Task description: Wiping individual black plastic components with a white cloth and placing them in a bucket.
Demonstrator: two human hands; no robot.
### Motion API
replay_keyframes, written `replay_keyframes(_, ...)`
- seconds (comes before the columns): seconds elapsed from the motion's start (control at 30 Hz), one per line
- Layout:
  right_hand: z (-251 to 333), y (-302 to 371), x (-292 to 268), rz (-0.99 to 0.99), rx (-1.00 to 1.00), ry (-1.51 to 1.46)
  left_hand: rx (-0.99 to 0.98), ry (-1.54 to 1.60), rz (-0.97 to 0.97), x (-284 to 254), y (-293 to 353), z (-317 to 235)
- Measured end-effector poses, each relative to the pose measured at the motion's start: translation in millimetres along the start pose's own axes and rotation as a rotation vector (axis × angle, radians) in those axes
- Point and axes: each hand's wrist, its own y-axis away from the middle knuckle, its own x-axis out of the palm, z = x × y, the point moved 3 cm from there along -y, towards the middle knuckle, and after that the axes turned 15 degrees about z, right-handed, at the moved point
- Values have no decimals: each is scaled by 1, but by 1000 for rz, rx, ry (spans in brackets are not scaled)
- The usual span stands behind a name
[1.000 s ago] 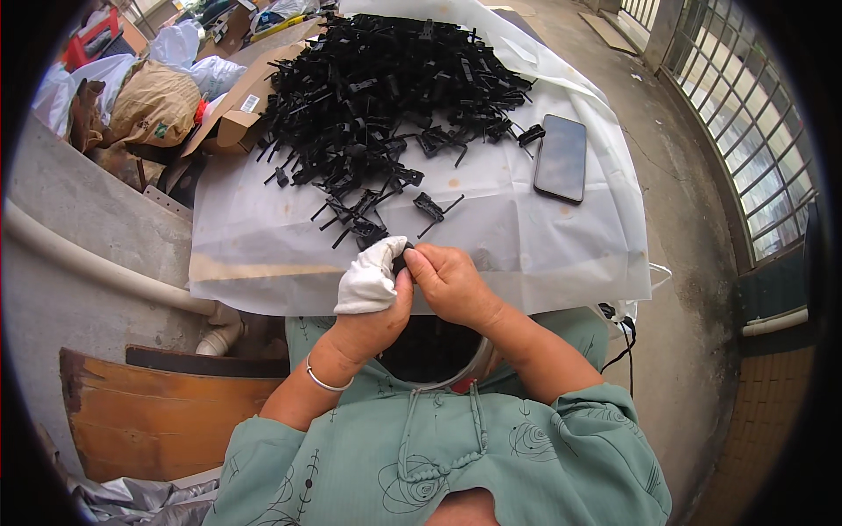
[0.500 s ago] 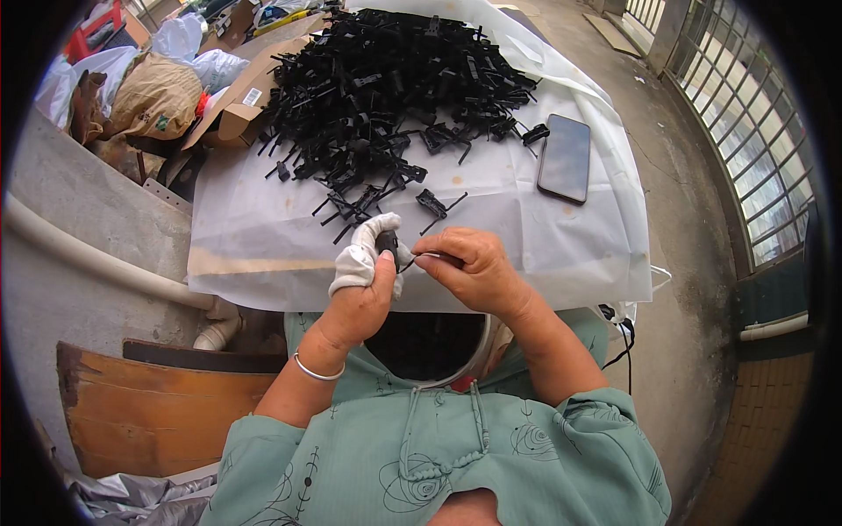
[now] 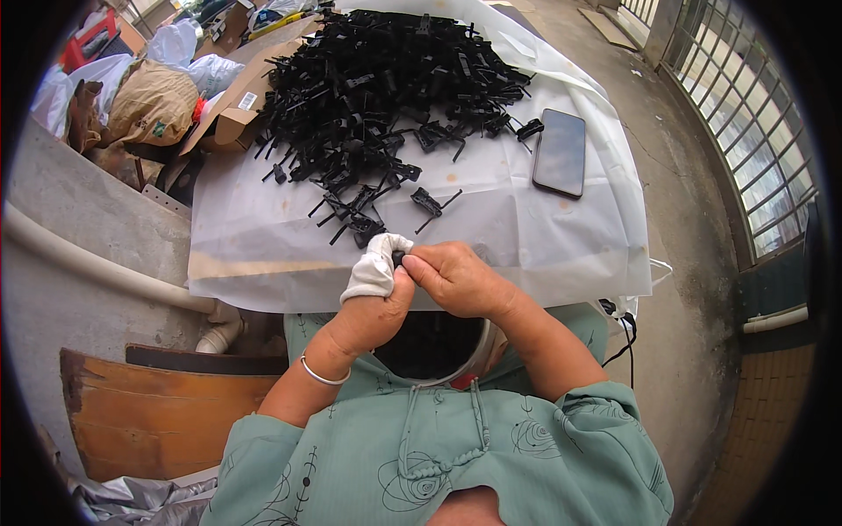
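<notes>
My left hand (image 3: 379, 285), partly covered by a white glove with the thumb bare, is closed round a small black plastic part (image 3: 398, 259). Only a bit of that part shows between my hands. Bare and bent, my right hand (image 3: 458, 276) pinches at the same part from the other side, its fingertips against my left thumb. Just beyond them a loose black plastic part (image 3: 428, 202) with thin prongs lies on the white sheet (image 3: 491, 254). Farther back rises a big heap of similar black parts (image 3: 386, 88). Below my hands, a round bucket (image 3: 483, 351) with dark contents stands between my knees.
A smartphone (image 3: 560, 153) lies on the sheet to the right of the heap. Cardboard (image 3: 235, 123) and stuffed bags (image 3: 153, 101) crowd the left side. A pipe (image 3: 105, 263) runs along the left wall, above a wooden board (image 3: 158, 412). Barred windows (image 3: 745, 114) line the right.
My hands have come together, the right moving left against the gloved left. The black part, plainly seen before with a thin black piece at my right fingertips, is now mostly covered.
</notes>
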Motion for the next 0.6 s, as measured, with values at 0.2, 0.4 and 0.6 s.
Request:
replay_keyframes(0.2, 1, -7, 15, -152, -39, 91, -32, -133, -55, -5, 5, 1)
replay_keyframes(0.4, 7, -13, 14, -129, -77, 78, 50, -119, -151, -8, 15, 3)
replay_keyframes(0.6, -15, -4, -46, -325, 129, 471, 120, -482, 121, -12, 12, -2)
